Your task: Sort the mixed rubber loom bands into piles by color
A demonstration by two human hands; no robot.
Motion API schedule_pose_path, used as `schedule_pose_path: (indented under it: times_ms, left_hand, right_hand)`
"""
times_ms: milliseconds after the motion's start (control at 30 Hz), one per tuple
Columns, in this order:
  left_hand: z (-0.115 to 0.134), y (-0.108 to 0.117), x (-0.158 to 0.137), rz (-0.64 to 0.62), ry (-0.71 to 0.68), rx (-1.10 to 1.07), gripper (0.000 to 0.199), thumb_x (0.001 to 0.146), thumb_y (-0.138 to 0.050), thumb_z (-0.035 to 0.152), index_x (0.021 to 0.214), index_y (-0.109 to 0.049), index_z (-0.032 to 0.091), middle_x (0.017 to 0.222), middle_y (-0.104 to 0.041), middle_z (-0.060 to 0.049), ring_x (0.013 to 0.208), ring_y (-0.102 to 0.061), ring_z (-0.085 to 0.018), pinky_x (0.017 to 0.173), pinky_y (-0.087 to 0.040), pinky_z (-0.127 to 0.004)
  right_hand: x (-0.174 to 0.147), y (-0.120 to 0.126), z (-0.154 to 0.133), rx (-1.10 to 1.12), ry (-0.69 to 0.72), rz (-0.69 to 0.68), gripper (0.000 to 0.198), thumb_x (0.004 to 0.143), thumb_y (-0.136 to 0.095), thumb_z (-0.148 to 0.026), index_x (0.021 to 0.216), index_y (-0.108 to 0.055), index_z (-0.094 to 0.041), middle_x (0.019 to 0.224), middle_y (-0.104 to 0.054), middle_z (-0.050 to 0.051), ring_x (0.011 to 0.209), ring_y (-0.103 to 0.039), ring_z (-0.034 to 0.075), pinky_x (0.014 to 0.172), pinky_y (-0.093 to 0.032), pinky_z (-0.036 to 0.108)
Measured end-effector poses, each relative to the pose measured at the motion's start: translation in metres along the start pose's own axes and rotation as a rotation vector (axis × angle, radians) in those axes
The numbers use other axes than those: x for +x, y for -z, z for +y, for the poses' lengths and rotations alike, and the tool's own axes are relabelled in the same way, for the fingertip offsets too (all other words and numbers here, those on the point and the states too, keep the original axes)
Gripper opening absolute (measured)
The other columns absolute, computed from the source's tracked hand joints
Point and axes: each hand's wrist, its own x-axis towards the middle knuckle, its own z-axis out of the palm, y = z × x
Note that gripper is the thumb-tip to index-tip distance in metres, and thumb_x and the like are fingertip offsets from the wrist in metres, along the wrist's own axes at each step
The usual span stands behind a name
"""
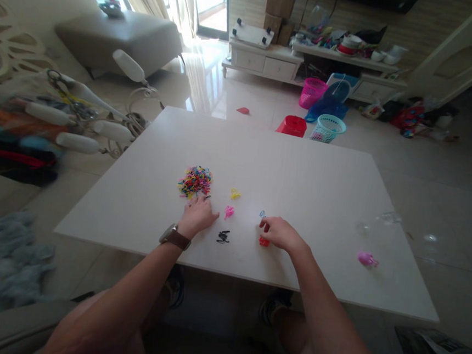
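Note:
A pile of small, many-coloured elastic hair bands (195, 181) lies on the white table (302, 172). At the pile's near edge is my left hand (198, 214), palm down with fingers spread; a dark band shows by its fingertips. My right hand (281, 233) hovers over a small red bunch of bands (264, 241), partly covering it. Its thumb and forefinger look apart. Just beyond those fingertips sits a blue band (262, 213); whether they touch is unclear. Between my hands are a yellow bunch (235, 194), a pink bunch (228, 212) and a black bunch (223, 236).
Toward the table's right end lie a pinkish-purple item (367, 259) and a clear, see-through object (389, 217). Past the far edge, a red bin (293, 125) and a light-blue basket (328, 128) stand on the floor. A white lamp-like frame (97, 104) is close to the left edge.

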Motion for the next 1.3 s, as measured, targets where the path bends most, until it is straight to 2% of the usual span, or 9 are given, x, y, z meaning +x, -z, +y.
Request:
schedule_pose_path:
  times_ms: [167, 433, 533, 667, 900, 1000, 1133, 1300]
  left_hand:
    - [-0.005, 0.001, 0.006, 0.004, -0.016, 0.006, 0.05, 0.089, -0.051, 0.048, 0.123, -0.069, 0.016, 0.147, -0.051, -0.021, 0.136, -0.045, -0.038, 0.108, -0.044, -0.055]
    - [-0.007, 0.014, 0.003, -0.047, -0.035, -0.005, 0.04, 0.09, -0.052, 0.051, 0.092, -0.077, 0.02, 0.135, -0.063, -0.017, 0.131, -0.051, -0.039, 0.101, -0.048, -0.051]
    - [-0.011, 0.012, 0.004, -0.029, -0.031, -0.023, 0.039, 0.089, -0.054, 0.051, 0.101, -0.078, 0.023, 0.139, -0.062, -0.014, 0.133, -0.05, -0.039, 0.103, -0.048, -0.052]
    - [-0.015, 0.004, 0.006, -0.055, -0.051, -0.037, 0.042, 0.09, -0.054, 0.05, 0.116, -0.075, 0.025, 0.151, -0.053, -0.013, 0.137, -0.047, -0.039, 0.105, -0.045, -0.055]
    - [-0.009, 0.007, 0.003, -0.082, -0.061, -0.04, 0.041, 0.092, -0.055, 0.049, 0.117, -0.074, 0.021, 0.151, -0.054, -0.013, 0.138, -0.047, -0.035, 0.111, -0.04, -0.049]
    - [-0.006, 0.015, 0.003, -0.056, -0.081, -0.086, 0.034, 0.091, -0.061, 0.042, 0.11, -0.077, 0.02, 0.14, -0.065, -0.011, 0.132, -0.055, -0.031, 0.107, -0.043, -0.041]
    - [-0.002, 0.023, 0.002, -0.076, -0.175, -0.162, 0.022, 0.086, -0.065, 0.027, 0.097, -0.082, 0.017, 0.11, -0.078, -0.011, 0.105, -0.07, -0.025, 0.089, -0.05, -0.031]
    - [-0.001, 0.019, 0.001, -0.09, -0.266, -0.178, 0.017, 0.077, -0.067, 0.016, 0.083, -0.083, 0.017, 0.084, -0.079, -0.01, 0.08, -0.071, -0.021, 0.072, -0.048, -0.028]
  right_hand:
    - [-0.002, 0.002, 0.0, 0.008, -0.003, 0.005, 0.025, 0.083, -0.067, -0.017, 0.106, -0.075, -0.02, 0.099, -0.077, 0.004, 0.085, -0.068, 0.015, 0.072, -0.043, 0.022]
    - [-0.004, 0.003, 0.001, 0.04, -0.001, 0.009, 0.023, 0.086, -0.066, -0.022, 0.107, -0.074, -0.019, 0.1, -0.077, 0.004, 0.084, -0.068, 0.016, 0.073, -0.045, 0.023]
    - [-0.004, 0.002, 0.0, 0.04, 0.001, 0.005, 0.022, 0.087, -0.065, -0.022, 0.107, -0.074, -0.019, 0.1, -0.078, 0.004, 0.085, -0.069, 0.016, 0.073, -0.044, 0.023]
    - [-0.004, 0.001, -0.003, 0.035, 0.005, -0.005, 0.022, 0.088, -0.064, -0.023, 0.107, -0.074, -0.019, 0.099, -0.078, 0.004, 0.085, -0.069, 0.016, 0.072, -0.044, 0.023]
    - [0.0, -0.001, -0.001, 0.015, 0.019, -0.019, 0.022, 0.089, -0.063, -0.025, 0.107, -0.073, -0.02, 0.101, -0.078, 0.004, 0.084, -0.069, 0.016, 0.071, -0.043, 0.022]
    - [0.0, -0.001, 0.0, 0.018, 0.021, -0.021, 0.022, 0.089, -0.062, -0.025, 0.108, -0.073, -0.019, 0.101, -0.078, 0.005, 0.083, -0.069, 0.016, 0.071, -0.043, 0.022]
    - [0.0, -0.001, 0.0, 0.011, 0.031, -0.028, 0.022, 0.089, -0.063, -0.025, 0.107, -0.073, -0.02, 0.101, -0.078, 0.005, 0.086, -0.07, 0.016, 0.071, -0.043, 0.022]
    - [-0.001, 0.0, -0.001, 0.003, 0.03, -0.02, 0.024, 0.09, -0.061, -0.025, 0.109, -0.074, -0.02, 0.102, -0.079, 0.004, 0.089, -0.07, 0.017, 0.073, -0.045, 0.022]
